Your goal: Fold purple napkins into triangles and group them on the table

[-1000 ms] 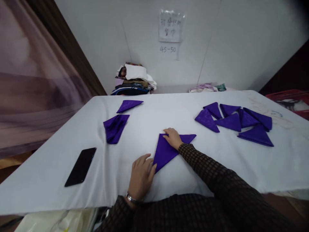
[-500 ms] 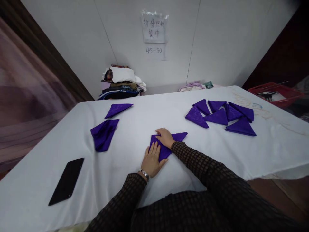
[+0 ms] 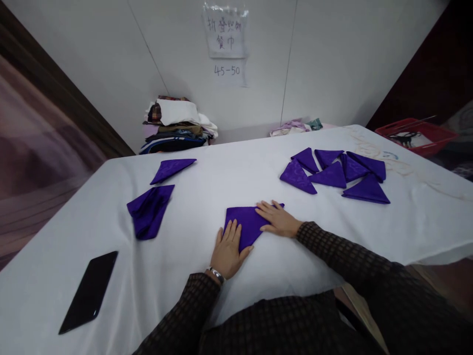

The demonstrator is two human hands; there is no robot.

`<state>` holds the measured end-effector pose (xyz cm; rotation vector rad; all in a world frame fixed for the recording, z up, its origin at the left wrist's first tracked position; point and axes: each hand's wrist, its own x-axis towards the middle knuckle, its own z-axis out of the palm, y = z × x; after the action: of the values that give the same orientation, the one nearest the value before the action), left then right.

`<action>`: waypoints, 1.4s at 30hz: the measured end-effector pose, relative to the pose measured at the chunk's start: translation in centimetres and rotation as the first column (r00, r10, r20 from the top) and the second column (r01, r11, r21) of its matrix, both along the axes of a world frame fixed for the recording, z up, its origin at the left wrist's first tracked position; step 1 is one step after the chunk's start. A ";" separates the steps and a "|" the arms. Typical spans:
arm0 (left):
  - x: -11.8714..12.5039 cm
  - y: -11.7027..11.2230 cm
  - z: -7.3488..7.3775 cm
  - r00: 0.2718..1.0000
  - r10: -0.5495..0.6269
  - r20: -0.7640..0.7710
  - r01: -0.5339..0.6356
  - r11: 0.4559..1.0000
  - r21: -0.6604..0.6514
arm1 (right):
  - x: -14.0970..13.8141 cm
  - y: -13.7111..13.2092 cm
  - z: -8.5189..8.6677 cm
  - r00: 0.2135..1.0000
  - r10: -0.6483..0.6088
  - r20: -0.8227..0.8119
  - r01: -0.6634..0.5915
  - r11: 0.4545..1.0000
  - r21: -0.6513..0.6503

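Cloth (image 3: 248, 223), purple and folded flat with a tapering point at its right end, lies near the middle of a table (image 3: 221, 180) covered in white fabric. Two bare hands rest on it, apart from each other and gripping nothing. The left hand (image 3: 228, 250), a silver bracelet (image 3: 217, 274) at its wrist, lies palm down with its fingers over the lower left part. The right hand (image 3: 280, 220) is spread flat, its fingers across the pointed end.

At the far right, a red basket (image 3: 434, 149) holds a black object (image 3: 406, 139), too small to identify, and something white beneath it; a thin rod lies across the top. On the pale wall (image 3: 325, 64), a clear plastic sleeve (image 3: 226, 9) contains a paper with handwritten Chinese characters; below it, a second paper (image 3: 227, 73) reads "45-50".

Seven purple folded pieces (image 3: 330, 176), mostly triangular, sit to the right on the table, close together, some touching or overlapping. To the left are a purple triangle (image 3: 173, 170) and, just nearer, a looser purple piece (image 3: 151, 212) with creases. A black phone-like slab (image 3: 89, 292) lies near the left front. Against the wall stands a stack of folded clothes (image 3: 181, 123).
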<state>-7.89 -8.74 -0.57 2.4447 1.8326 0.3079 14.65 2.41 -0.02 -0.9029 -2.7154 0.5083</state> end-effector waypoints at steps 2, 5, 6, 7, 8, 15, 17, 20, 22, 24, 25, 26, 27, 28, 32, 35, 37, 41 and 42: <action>0.0 0.0 0.1 1.000 0.004 -0.005 -0.004 1.000 -0.005 | 1.7 1.7 -0.4 0.996 -0.083 0.022 0.083 0.997 0.001; -0.1 0.0 0.1 1.000 0.004 -0.008 -0.004 1.000 -0.014 | 3.7 3.7 -0.7 0.985 -0.164 0.044 0.165 0.986 0.001; -0.1 0.0 0.0 1.000 0.004 -0.009 -0.004 1.000 -0.016 | 4.1 4.1 -0.6 0.980 -0.192 0.057 0.192 0.981 -0.005; -0.1 0.0 0.0 1.000 0.002 -0.009 -0.002 1.000 -0.017 | 4.3 4.3 -0.5 0.970 -0.231 0.069 0.233 0.972 -0.016; -0.1 0.0 0.0 1.000 0.001 -0.010 -0.002 1.000 -0.017 | 4.4 4.3 -0.2 0.956 -0.283 0.075 0.285 0.958 -0.023; 0.1 -0.1 0.1 0.999 0.015 -0.034 -0.016 0.999 -0.040 | -0.8 -1.3 2.2 0.999 -0.021 0.036 0.017 0.995 0.100; 0.2 0.0 0.2 0.999 0.018 -0.034 -0.020 0.998 -0.055 | -2.7 -2.8 2.0 0.993 0.096 0.063 -0.101 0.991 0.088; 0.1 0.1 0.5 1.000 0.016 -0.018 -0.017 0.996 -0.090 | -4.2 -3.3 1.0 0.989 0.094 0.113 -0.103 0.992 0.073; -0.1 0.1 0.8 1.000 0.006 0.005 -0.005 0.991 -0.135 | -4.3 -2.8 0.3 0.988 0.079 0.134 -0.091 0.992 0.086; -0.7 -0.2 1.0 1.000 -0.006 0.030 0.010 0.986 -0.166 | -4.2 -2.4 -0.3 0.987 0.081 0.139 -0.096 0.990 0.104; -1.2 -0.4 1.1 0.999 -0.007 0.036 0.013 0.986 -0.167 | -4.1 -2.3 -0.5 0.987 0.081 0.139 -0.097 0.989 0.111; -1.8 -0.8 1.2 0.999 -0.001 0.037 0.007 0.987 -0.161 | -4.1 -2.2 -0.6 0.987 0.079 0.138 -0.095 0.989 0.114; -2.6 -1.3 1.2 0.999 0.018 0.031 -0.013 0.988 -0.152 | -4.0 -2.2 -0.7 0.987 0.077 0.139 -0.093 0.989 0.117; -3.4 -1.9 1.2 0.998 0.051 0.021 -0.047 0.989 -0.142 | -3.9 -2.2 -0.8 0.987 0.075 0.139 -0.092 0.989 0.118; -7.4 -5.3 1.1 0.957 0.289 0.011 -0.287 0.952 -0.109 | -3.8 -2.3 -0.9 0.987 0.077 0.141 -0.094 0.988 0.123; -9.0 -8.0 1.1 0.918 0.385 0.097 -0.381 0.923 -0.056 | -3.8 -2.3 -0.9 0.987 0.078 0.140 -0.097 0.987 0.131; -8.8 -9.5 1.3 0.936 0.294 0.192 -0.302 0.953 0.014 | -3.8 -2.3 -0.9 0.987 0.078 0.138 -0.097 0.986 0.136; -6.2 -10.4 1.5 0.968 -0.040 0.248 0.005 0.990 0.138 | -3.8 -2.4 -1.0 0.988 0.076 0.138 -0.095 0.986 0.137; -5.6 -10.2 1.5 0.968 -0.090 0.235 0.055 0.987 0.151 | -3.8 -2.4 -1.0 0.987 0.077 0.139 -0.096 0.986 0.135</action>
<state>-13.50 -18.94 0.88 2.4279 1.6694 0.7204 10.82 0.03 -1.03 -0.8119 -2.8784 0.2749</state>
